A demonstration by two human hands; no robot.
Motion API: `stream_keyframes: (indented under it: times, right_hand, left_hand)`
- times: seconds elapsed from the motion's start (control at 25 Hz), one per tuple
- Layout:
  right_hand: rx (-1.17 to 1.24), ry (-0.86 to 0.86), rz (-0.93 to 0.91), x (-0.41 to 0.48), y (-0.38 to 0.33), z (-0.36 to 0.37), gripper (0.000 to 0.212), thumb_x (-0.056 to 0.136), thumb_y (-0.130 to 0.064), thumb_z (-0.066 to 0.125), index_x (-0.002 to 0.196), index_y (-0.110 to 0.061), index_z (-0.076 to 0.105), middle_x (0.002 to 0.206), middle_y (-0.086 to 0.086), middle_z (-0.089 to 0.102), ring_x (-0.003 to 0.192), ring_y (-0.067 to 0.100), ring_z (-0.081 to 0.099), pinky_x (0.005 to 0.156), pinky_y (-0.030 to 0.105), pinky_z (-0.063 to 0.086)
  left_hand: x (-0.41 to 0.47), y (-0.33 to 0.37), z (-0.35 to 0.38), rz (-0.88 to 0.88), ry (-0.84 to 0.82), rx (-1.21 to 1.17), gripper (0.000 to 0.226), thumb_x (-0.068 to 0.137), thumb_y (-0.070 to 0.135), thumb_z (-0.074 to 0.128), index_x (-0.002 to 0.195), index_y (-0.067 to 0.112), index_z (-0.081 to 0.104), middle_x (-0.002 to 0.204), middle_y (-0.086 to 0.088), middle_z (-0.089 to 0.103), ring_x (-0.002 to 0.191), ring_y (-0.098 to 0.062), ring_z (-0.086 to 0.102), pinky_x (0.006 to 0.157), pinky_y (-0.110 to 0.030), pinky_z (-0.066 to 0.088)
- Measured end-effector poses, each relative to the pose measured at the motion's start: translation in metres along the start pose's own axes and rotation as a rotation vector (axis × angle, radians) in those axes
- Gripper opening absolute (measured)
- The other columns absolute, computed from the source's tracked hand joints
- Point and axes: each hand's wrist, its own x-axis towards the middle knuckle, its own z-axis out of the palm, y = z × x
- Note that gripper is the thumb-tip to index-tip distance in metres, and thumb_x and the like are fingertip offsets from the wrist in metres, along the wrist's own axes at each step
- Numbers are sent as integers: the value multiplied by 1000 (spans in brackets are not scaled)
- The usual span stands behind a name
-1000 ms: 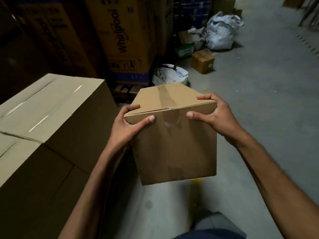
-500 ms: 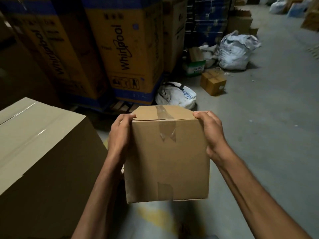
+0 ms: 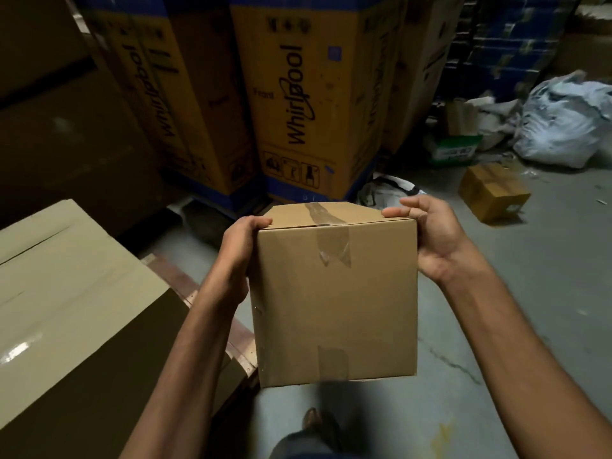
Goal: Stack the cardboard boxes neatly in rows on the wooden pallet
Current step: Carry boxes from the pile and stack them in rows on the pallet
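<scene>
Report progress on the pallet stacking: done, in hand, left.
Done: one large box appears to sit on the pallet. In hand: left hand and right hand hold a taped box in the air beside it. Left: setting it down; another small box lies on the floor.

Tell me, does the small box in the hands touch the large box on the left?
Apart. The head view shows pallet wood and grey floor between the small box and the large box.

Tan box point(image 3: 334, 303) w/ clear tape point(image 3: 335, 251); yellow-blue Whirlpool cartons point(image 3: 298, 104); grey floor point(image 3: 536, 293).
</scene>
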Motion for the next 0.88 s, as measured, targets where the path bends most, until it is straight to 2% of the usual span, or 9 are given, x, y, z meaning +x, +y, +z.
stream_keyframes:
  times: [0.12,0.28,0.4,0.48,0.6,0.76,0.88]
  right_hand:
    - [-20,-103,52,61,-35,25,46,94,-49,55,85,-8,72,83,17,69,75,27,66,73,36,53]
    - [-95,-251,127,139,-71,67,59,93,-62,53,103,-6,69,94,18,69,86,29,67,77,39,54]
    - [-172,-370,162,203,-88,104,71,92,-69,51,116,-4,67,113,21,64,107,35,61,100,50,48]
    - [-228,-454,179,244,-100,128,76,92,-72,49,123,-4,66,121,22,63,112,36,60,107,53,44]
    - [-315,-592,232,296,-118,162,79,91,-74,47,124,-5,65,119,21,67,108,35,64,99,51,49]
    - [-419,-724,263,348,-144,200,67,87,-75,53,101,-11,70,87,12,71,78,26,69,70,38,55]
    - [-478,-793,213,375,-158,224,59,87,-69,60,98,-12,72,92,9,70,82,22,67,69,35,53]
  left_hand:
    - [53,34,-10,-25,-41,-34,48,98,56,47,114,20,74,98,-8,69,88,-20,60,73,-34,45]
    - [119,61,-34,-125,-32,-131,71,92,77,42,112,17,75,100,-11,73,87,-24,64,77,-38,48]
    - [158,64,-44,-140,70,-212,79,88,82,42,114,15,74,99,-12,73,83,-24,63,72,-37,47]
    - [175,68,-42,-133,165,-250,75,91,79,42,114,14,74,90,-8,71,77,-21,61,68,-34,45]
    - [196,80,-33,-117,321,-325,68,93,74,45,111,14,72,86,-6,70,78,-20,62,68,-33,48]
    - [217,105,-17,-90,506,-428,66,94,70,49,116,11,70,82,-6,70,66,-15,68,55,-27,54]
    - [235,117,-4,-63,653,-458,58,93,65,57,113,12,71,88,-9,73,62,-12,70,46,-23,52]
